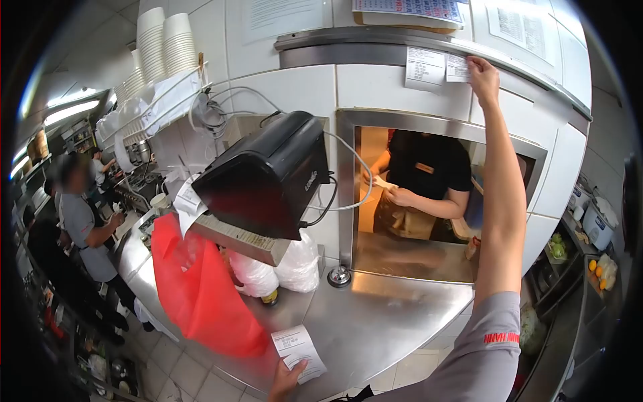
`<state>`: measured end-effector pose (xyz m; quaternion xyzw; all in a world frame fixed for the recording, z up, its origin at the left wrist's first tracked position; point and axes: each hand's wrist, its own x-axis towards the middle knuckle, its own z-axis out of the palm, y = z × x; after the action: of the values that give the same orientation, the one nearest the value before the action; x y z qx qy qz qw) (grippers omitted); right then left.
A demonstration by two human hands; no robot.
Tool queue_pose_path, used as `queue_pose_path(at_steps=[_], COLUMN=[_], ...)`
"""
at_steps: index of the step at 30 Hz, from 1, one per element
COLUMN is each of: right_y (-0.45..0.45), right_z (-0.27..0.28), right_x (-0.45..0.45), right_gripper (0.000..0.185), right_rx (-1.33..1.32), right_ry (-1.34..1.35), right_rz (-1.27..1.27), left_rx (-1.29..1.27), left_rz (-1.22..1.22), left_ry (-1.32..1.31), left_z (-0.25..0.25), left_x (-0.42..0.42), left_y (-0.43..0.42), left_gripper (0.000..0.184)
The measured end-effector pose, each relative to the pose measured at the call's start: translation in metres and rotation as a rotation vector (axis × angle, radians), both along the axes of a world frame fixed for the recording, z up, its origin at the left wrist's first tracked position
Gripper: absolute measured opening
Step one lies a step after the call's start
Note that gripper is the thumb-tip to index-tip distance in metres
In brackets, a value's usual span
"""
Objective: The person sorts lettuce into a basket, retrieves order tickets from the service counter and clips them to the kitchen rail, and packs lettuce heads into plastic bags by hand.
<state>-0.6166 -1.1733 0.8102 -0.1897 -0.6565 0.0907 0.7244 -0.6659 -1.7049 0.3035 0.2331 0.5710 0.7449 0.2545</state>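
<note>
Raised at the upper right, my right hand (484,80) pinches the edge of a small paper slip (458,68) at the metal rail (375,56). A larger printed slip (424,67) hangs from the rail just left of it. Low in the view, my left hand (288,379) holds a printed receipt (298,350) above the steel counter (375,321), its thumb on the paper. A black printer (268,174) stands left of the window, with another receipt (190,204) near its lower left.
Beyond the window (347,201), a person in black holds something pale. A red bag (197,288), white plastic-wrapped stacks (298,264) and a bell (339,276) are on the counter. Cups (177,50) stand on a rack. Several people are at the left.
</note>
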Motion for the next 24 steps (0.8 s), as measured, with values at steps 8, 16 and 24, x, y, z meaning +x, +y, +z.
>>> queue_pose_path(at_steps=[8,16,24], right_y=[-0.176,-0.511,-0.681], right_z=[-0.195,-0.447,-0.453], right_x=[0.019,-0.013,-0.070], right_gripper=[0.019,0.064,0.051], right_rx=[0.126,-0.312,-0.677], right_ry=[0.339,-0.699,-0.968], right_rz=[0.444,1.331,1.957], left_rx=[0.132,0.344,0.764], left_rz=[0.148,0.412,0.324], left_ry=[-0.016,-0.218,-0.204], left_z=[-0.035,0.031,0.009], left_x=[0.004,0.005,-0.028], left_y=[-0.028,-0.104,-0.325], left_gripper=[0.032,0.026,0.053])
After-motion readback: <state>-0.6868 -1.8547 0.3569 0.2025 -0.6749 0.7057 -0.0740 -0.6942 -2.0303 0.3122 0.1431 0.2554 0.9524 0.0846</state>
